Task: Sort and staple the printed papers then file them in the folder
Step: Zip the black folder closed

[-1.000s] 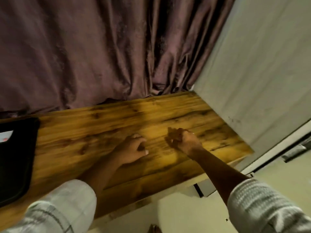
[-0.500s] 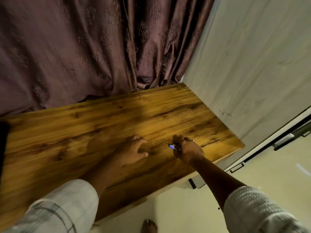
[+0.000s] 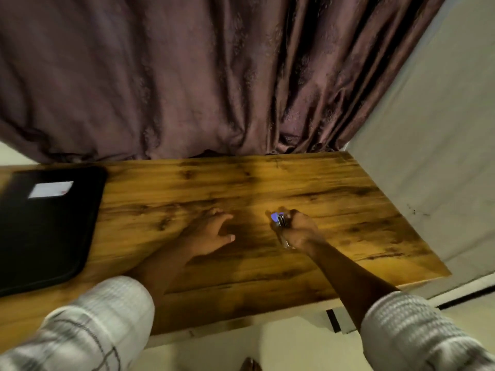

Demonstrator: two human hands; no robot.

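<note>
My right hand [image 3: 298, 230] is closed around a small stapler [image 3: 279, 220] with a blue end and metal parts, held just above the wooden table [image 3: 267, 188]. My left hand [image 3: 211, 231] rests on the table a short way to the left of it, fingers spread and holding nothing. A black folder [image 3: 45, 226] with a white label [image 3: 51, 189] lies flat at the table's left end. No printed papers are in view.
A dark purple curtain [image 3: 187, 76] hangs behind the table's far edge. A pale wall [image 3: 428, 156] stands against the table's right side. The near edge of the table drops to a light floor [image 3: 267, 352].
The view has swung left, bringing the black folder back into sight. My right hand now shows the stapler in its grip. My left hand stays on the table.
</note>
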